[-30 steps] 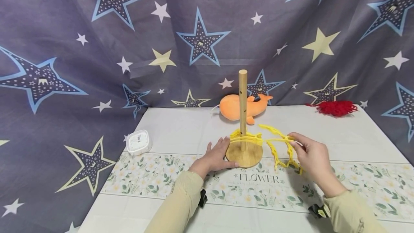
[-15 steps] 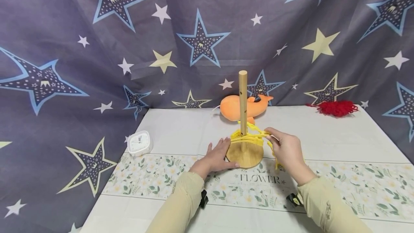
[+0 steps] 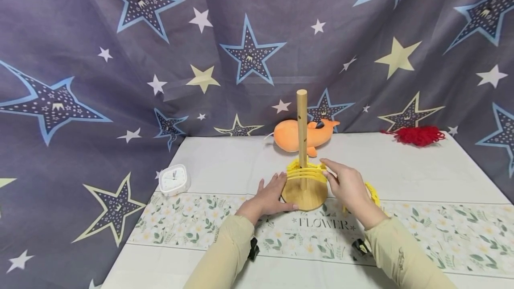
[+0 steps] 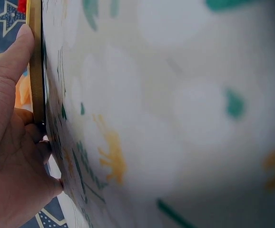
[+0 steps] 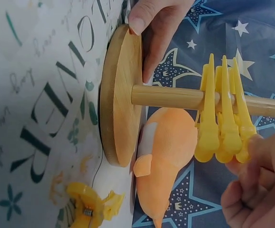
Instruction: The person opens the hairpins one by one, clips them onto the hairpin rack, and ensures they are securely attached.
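Note:
A wooden stand has a round base (image 3: pixel 304 197) and an upright post (image 5: pixel 171 97). My left hand (image 3: pixel 268 196) rests at the base's left, fingers extended and thumb on the front rim. Side by side along the post sit three yellow banana hair clips (image 5: pixel 227 118), their long arms on either side of it. My right hand (image 3: pixel 347 186) pinches the hinge end of the uppermost clip; its far fingers are partly hidden in the right wrist view. Another yellow hair clip (image 5: pixel 85 206), with a spring showing, lies on the table right of the base, largely behind the right hand in the head view.
An orange whale plush (image 3: pixel 287 136) lies behind the stand. A white alarm clock (image 3: pixel 174 179) stands at the table's left edge. Red yarn (image 3: pixel 419 136) lies at the back right. A starry curtain (image 3: pixel 249 8) hangs behind the table.
My right hand has moved left to the post with a yellow hair clip, which now sits around the post above the others. The left hand stays on the base.

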Demonstrator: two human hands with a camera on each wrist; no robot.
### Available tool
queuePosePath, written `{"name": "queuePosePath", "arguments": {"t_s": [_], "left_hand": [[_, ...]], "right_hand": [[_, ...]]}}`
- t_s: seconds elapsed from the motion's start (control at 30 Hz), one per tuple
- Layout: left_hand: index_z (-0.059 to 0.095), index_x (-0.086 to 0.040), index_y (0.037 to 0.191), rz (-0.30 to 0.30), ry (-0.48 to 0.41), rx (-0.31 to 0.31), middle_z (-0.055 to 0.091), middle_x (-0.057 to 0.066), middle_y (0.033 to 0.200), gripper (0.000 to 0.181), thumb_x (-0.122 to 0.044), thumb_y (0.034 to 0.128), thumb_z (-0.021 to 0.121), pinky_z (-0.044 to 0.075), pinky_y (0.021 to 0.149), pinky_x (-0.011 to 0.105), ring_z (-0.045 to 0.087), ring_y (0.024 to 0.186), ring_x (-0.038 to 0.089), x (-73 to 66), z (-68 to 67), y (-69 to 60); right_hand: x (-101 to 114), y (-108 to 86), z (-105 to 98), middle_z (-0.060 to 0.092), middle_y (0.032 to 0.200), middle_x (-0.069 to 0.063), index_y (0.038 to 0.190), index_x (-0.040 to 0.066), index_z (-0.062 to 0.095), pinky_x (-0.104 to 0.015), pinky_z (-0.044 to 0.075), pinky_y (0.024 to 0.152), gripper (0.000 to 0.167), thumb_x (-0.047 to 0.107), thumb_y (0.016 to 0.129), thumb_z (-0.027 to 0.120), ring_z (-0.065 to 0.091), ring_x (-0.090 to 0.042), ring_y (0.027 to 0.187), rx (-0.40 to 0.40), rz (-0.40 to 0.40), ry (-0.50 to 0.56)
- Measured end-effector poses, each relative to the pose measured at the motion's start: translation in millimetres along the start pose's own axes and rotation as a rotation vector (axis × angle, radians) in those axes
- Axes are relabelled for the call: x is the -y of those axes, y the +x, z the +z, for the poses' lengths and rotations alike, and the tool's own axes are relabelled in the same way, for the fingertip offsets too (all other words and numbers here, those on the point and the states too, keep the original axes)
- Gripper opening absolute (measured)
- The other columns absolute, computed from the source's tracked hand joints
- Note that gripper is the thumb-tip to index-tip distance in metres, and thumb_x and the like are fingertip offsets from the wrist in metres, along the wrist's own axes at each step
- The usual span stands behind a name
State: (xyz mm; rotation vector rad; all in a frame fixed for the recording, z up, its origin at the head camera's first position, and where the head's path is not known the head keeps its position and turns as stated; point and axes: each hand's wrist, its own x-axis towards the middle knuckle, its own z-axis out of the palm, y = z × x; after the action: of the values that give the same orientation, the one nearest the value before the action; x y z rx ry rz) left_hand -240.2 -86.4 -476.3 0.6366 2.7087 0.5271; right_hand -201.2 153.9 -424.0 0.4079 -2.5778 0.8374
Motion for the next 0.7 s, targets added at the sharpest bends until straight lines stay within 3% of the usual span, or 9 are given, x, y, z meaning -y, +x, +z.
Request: {"name": "queuePosePath", "arguments": {"t_s": [0.17, 0.4, 0.7], "left_hand": [[0.011, -0.011, 0.158, -0.006, 0.009, 0.007, 0.011, 0.005, 0.163, 0.105, -0.062, 0.0842, 0.065, -0.005, 0.118, 0.051, 0.004, 0.149, 0.022, 1.4, 0.7, 0.8], [0.01, -0.012, 0.158, -0.016, 0.0, 0.014, 0.009, 0.004, 0.163, 0.105, -0.062, 0.0841, 0.064, -0.005, 0.117, 0.051, 0.003, 0.15, 0.021, 2.5, 0.8, 1.5], [0.011, -0.011, 0.158, 0.001, 0.014, 0.008, 0.011, 0.005, 0.163, 0.105, -0.065, 0.0842, 0.062, -0.003, 0.118, 0.052, 0.004, 0.149, 0.022, 2.3, 1.4, 1.6]], "right_hand": [[-4, -3.8, -5, 0.062, 0.128, -0.018, 0.138, 0.006, 0.055, -0.027, 0.039, 0.048, 0.046, 0.017, 0.095, 0.065, 0.042, -0.007, 0.047, 0.031, 0.004, 0.03], [-13, -13.5, -21, 0.06, 0.131, -0.018, 0.129, 0.004, 0.063, -0.028, 0.04, 0.052, 0.035, 0.016, 0.096, 0.064, 0.045, -0.005, 0.054, 0.013, -0.013, 0.005], [-37, -32.0, -39, 0.059, 0.13, -0.022, 0.119, 0.004, 0.069, -0.024, 0.037, 0.047, 0.028, 0.01, 0.091, 0.067, 0.047, -0.006, 0.059, -0.046, -0.004, -0.024]]}}
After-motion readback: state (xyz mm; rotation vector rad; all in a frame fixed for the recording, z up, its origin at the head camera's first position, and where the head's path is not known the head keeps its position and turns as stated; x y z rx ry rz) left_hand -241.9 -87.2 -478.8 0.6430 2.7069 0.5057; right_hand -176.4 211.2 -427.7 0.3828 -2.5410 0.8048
